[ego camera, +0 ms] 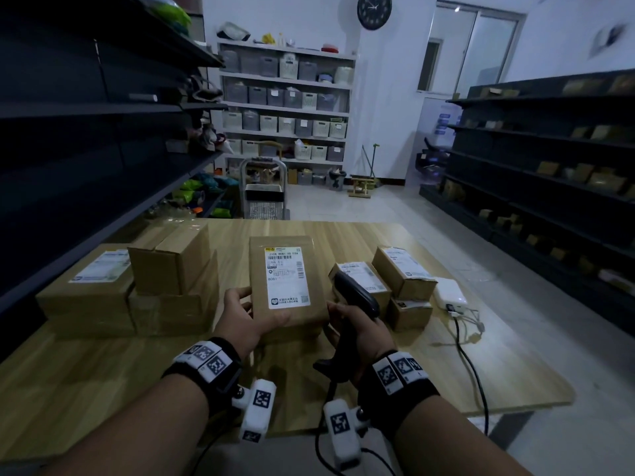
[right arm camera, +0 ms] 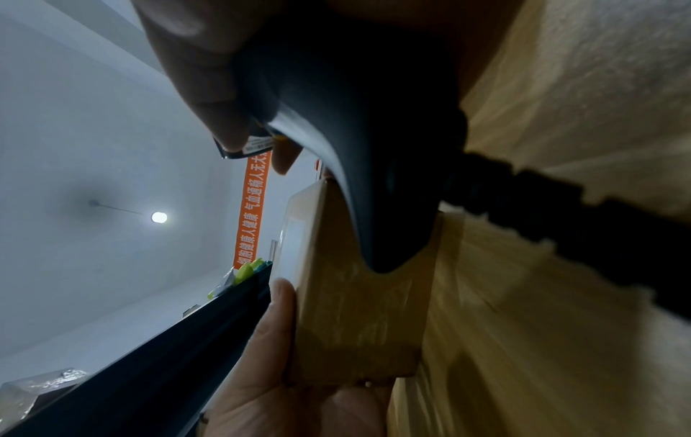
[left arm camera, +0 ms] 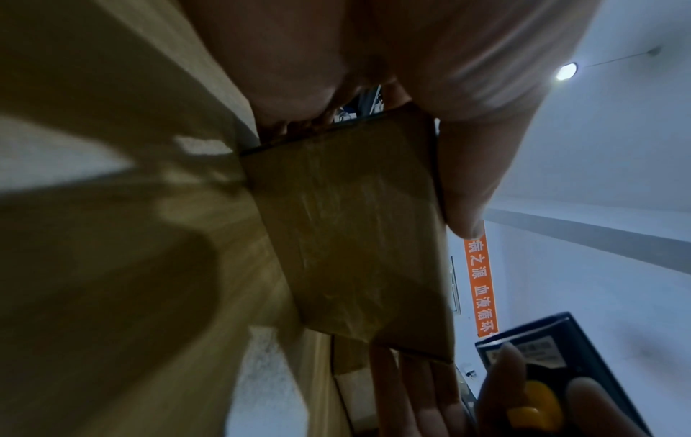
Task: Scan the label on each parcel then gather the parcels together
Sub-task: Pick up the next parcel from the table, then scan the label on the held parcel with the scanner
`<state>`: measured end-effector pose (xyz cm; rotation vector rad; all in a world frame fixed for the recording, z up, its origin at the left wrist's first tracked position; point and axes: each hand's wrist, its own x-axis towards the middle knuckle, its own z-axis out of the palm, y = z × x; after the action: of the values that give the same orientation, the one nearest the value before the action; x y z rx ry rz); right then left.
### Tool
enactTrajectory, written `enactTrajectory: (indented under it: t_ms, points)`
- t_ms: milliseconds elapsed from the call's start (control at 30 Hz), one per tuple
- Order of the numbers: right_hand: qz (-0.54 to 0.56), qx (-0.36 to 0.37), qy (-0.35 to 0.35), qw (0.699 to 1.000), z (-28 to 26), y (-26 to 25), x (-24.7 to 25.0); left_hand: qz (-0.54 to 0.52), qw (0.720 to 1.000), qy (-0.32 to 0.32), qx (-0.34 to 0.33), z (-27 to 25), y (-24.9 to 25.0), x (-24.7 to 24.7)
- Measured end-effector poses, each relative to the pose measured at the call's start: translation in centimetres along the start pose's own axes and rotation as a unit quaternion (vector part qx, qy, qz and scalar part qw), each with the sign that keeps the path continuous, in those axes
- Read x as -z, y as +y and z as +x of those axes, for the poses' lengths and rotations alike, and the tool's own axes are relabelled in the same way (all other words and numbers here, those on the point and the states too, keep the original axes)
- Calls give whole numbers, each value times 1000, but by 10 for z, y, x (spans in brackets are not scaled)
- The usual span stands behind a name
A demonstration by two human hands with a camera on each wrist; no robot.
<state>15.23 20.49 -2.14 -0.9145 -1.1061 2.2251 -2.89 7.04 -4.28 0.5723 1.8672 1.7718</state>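
item: our left hand (ego camera: 242,312) grips the near end of a flat cardboard parcel (ego camera: 288,286), label up, above the wooden table (ego camera: 343,235); our right hand (ego camera: 354,326) clasps a black scanner (ego camera: 357,297) beside it. the left wrist view alone shows the scanner's yellow trigger (left arm camera: 538,399) and the parcel's taped underside.

The head camera looks forward and down from above over the worktop (ego camera: 343,235) toward distant shelves. Each wrist camera sits very close beneath its hand, facing up along the fingers to the ceiling. All three views share the held parcel (ego camera: 287,286).
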Motion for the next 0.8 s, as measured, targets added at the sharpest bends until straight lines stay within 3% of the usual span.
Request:
enactTrajectory:
  t_ms: [367,567,700,800]
  points:
    - [26,29,20,999,38,-23,-23,-82,996,13,26,61,-2,6]
    - [-39,7,0,999,72,-36,-31,-134,990,45,8,95,-14,1]
    - [-52,55,25,997,93,-36,-30,-168,984,50,-1,103,-26,0]
    - [-68,77,-4,995,98,-40,-34,-161,986,31,-24,108,-31,2]
